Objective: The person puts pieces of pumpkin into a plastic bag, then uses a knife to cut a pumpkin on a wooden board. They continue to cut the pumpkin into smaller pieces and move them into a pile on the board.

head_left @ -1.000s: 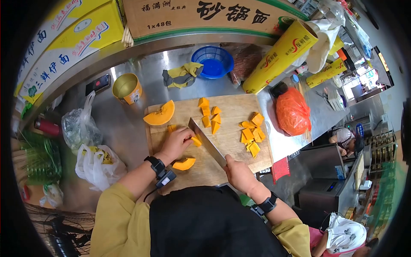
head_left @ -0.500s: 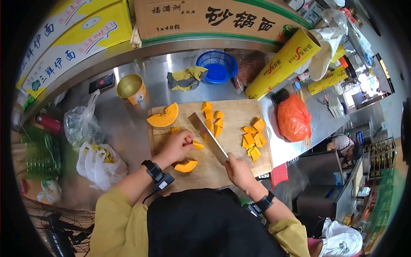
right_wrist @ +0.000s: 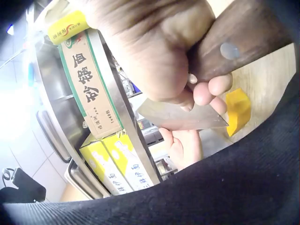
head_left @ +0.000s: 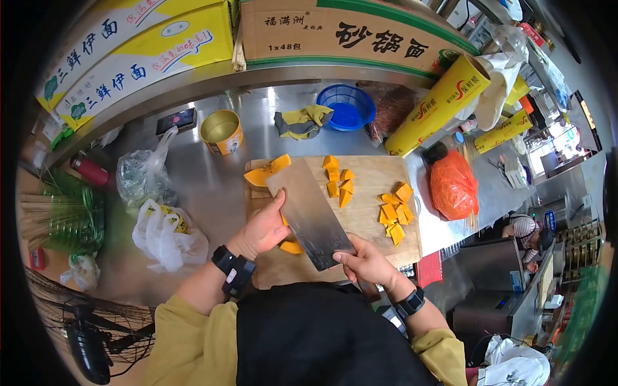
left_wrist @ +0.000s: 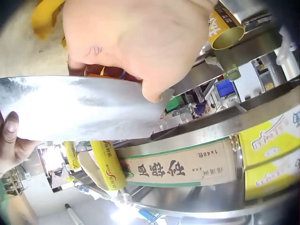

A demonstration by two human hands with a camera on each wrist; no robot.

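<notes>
A cleaver (head_left: 312, 219) is tilted with its broad blade over the cutting board (head_left: 367, 190). My right hand (head_left: 368, 260) grips it at the handle end; the brown wooden handle (right_wrist: 243, 40) shows in the right wrist view. My left hand (head_left: 261, 225) holds the blade's far end, thumb on the near face and fingers hidden behind. A bit of orange pumpkin (left_wrist: 96, 71) peeks out by those fingers in the left wrist view. One pumpkin wedge (head_left: 262, 172) lies at the board's upper left, partly covered by the blade. Pumpkin chunks (head_left: 396, 213) are heaped on the right.
Behind the board stand an open yellow tin (head_left: 222, 132), a grey-yellow cloth (head_left: 302, 122) and a blue basket (head_left: 346, 108). Plastic bags (head_left: 168, 238) lie to the left. At right are an orange-red bag (head_left: 454, 185) and a cling film box (head_left: 438, 106).
The cleaver has turned so its broad face shows, and its handle has come nearer my body. My left hand has moved from the pumpkin strip to the blade. The head view has shifted.
</notes>
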